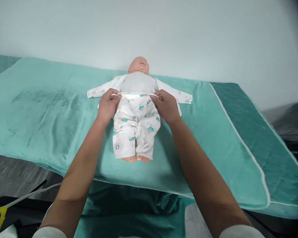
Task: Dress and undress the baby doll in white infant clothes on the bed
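A baby doll (pixel 138 77) lies on its back on a teal blanket (pixel 52 109), head toward the wall, arms spread in an open printed white top. It wears printed white trousers (pixel 135 130), with its bare feet showing at the cuffs. My left hand (pixel 108 105) pinches the waistband at the doll's right side. On the other side my right hand (pixel 167 105) grips the same waistband. Both hands are closed on the fabric at waist height.
The teal blanket covers a bed against a pale wall (pixel 188 36). A darker quilted teal cover (pixel 275 148) lies to the right. A white cable (pixel 27 195) and a yellow strap (pixel 0 219) sit at the lower left, near the bed's front edge.
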`<state>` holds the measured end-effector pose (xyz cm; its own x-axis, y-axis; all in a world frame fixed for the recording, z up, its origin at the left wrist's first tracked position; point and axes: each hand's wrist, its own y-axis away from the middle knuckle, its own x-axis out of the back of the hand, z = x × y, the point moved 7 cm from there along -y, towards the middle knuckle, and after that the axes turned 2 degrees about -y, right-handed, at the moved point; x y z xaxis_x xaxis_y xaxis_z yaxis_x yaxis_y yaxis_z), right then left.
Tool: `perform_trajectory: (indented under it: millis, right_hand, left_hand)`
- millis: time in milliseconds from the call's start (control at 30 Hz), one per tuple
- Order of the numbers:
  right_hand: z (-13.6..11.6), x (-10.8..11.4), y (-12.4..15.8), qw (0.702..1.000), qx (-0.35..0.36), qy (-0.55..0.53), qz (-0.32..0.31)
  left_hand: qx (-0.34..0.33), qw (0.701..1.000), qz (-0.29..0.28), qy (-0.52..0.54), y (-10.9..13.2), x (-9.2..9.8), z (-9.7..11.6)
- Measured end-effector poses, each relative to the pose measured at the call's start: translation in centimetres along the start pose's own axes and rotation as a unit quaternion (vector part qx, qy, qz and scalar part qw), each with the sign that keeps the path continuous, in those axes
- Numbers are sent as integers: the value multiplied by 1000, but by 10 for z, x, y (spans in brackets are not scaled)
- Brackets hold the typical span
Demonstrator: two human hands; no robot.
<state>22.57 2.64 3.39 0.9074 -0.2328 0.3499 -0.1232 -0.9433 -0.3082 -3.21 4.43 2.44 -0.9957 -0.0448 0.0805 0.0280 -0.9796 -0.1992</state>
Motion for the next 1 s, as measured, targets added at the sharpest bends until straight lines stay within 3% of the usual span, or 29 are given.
perform_trajectory:
  millis: [100,167,267,467,600,733,833,1000]
  right_hand:
    - [20,-14,-13,982,-76,-169,-42]
    - [29,-16,-11,968,-106,-225,-42]
    - [36,-12,0,960,-134,-234,-76]
    - [30,-2,15,929,-151,-219,-258]
    - [28,-3,19,925,-149,-185,-296]
    - [32,-5,20,933,-145,-182,-276]
    - [35,-5,19,941,-138,-207,-230]
    - [30,0,10,963,-101,-245,-46]
  left_hand:
    - [33,999,4,23,-18,-6,-18]
    - [39,999,1,33,-19,-8,-26]
    - [35,999,-5,35,-13,-7,-29]
    - [27,997,-66,-28,-6,-2,-23]
    - [83,990,-114,-23,-2,-2,-26]
    - [177,971,-140,74,6,-7,-33]
    - [195,962,-141,131,11,-10,-34]
    - [171,961,-109,188,11,-11,-37]
